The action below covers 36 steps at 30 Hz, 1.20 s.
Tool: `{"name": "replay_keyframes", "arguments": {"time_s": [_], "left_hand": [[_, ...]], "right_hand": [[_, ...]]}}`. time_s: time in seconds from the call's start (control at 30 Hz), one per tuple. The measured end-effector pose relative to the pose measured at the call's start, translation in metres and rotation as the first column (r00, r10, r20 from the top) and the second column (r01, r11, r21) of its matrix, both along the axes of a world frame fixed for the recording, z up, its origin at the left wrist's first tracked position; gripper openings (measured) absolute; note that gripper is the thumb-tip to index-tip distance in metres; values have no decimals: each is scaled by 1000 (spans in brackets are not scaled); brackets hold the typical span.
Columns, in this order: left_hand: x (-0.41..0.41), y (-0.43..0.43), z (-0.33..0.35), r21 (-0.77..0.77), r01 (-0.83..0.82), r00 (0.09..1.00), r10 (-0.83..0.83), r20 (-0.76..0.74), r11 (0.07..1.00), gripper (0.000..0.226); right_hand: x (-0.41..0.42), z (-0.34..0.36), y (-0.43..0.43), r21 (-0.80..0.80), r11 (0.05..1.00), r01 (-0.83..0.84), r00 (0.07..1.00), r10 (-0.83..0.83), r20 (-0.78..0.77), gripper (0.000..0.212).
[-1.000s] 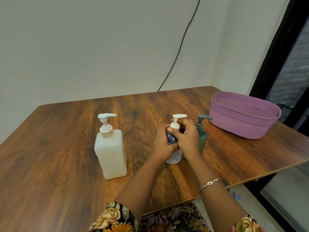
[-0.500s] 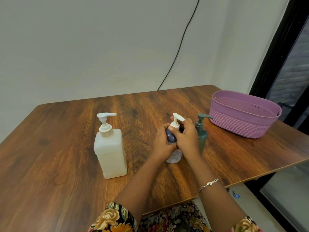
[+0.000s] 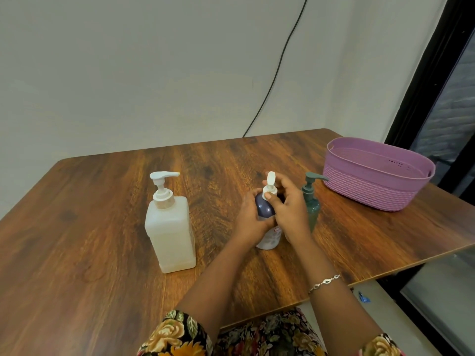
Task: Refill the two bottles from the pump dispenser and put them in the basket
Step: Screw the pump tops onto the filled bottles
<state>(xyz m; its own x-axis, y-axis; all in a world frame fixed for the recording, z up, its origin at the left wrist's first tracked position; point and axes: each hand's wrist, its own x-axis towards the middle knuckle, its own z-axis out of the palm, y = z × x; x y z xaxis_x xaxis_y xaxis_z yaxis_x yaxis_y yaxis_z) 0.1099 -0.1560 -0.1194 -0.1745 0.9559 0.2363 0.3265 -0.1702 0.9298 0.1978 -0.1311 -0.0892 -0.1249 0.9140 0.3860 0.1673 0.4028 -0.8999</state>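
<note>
**Desk:** What's the count, left to right?

**Photographer:** One large white pump dispenser (image 3: 169,232), two small pump bottles, one purple basket (image 3: 377,187) and two bare hands, all at one wooden table (image 3: 102,227). The dispenser stands upright, well to the left of the hands and apart from them.

**Desk:** And the grip?

**Photographer:** Both hands are on the blue-and-white bottle (image 3: 264,208), which stands upright on the table. The left hand (image 3: 250,219) wraps its fingers round the bottle's dark shoulder and body. The right hand (image 3: 291,209) closes on the neck just above, with the thumb pressed to the white collar. Its fingers curl behind the pump head (image 3: 270,179), whose nozzle is seen nearly end-on. A bracelet (image 3: 324,283) sits on the right wrist.

**Desk:** The second bottle?

**Photographer:** The green bottle (image 3: 314,210) stands upright just to the right of the right hand and is partly hidden by it. Whether the hand touches it I cannot tell. The basket sits farther right again, well apart from both hands, near the table's right edge.

**Desk:** Contents?

**Photographer:** The dispenser looks cloudy white through its whole height, and no fill level can be made out. The held bottle is pale below the fingers, and the hands hide its level. The green bottle is opaque. The basket's interior is only partly in view. A black cable (image 3: 277,73) runs down the wall behind the hands.
</note>
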Motion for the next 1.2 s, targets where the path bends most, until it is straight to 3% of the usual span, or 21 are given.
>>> {"name": "replay_keyframes", "arguments": {"time_s": [0.1,0.23,0.5,0.77,0.97,1.2], "left_hand": [[0,0,0,6,-2,1000,2,9,1000,77],[-2,2,1,-7,11,1000,-11,16,1000,69],[-6,5,2,-56,58,998,-58,-2,997,72],[-1,3,1,-28,17,1000,-18,-25,999,84],[2,3,3,-9,-36,996,35,-76,999,63],[2,1,5,-7,-29,995,29,-99,1000,60]], "right_hand": [[-2,3,3,52,998,47,996,-51,74,32],[-4,6,2,32,998,58,998,-59,27,30],[8,15,5,-141,975,-171,978,185,94,30],[2,14,3,-64,997,-53,994,59,94,26],[-7,9,1,31,996,86,989,-89,122,19],[-9,6,-2,52,990,132,981,-138,136,15]]}}
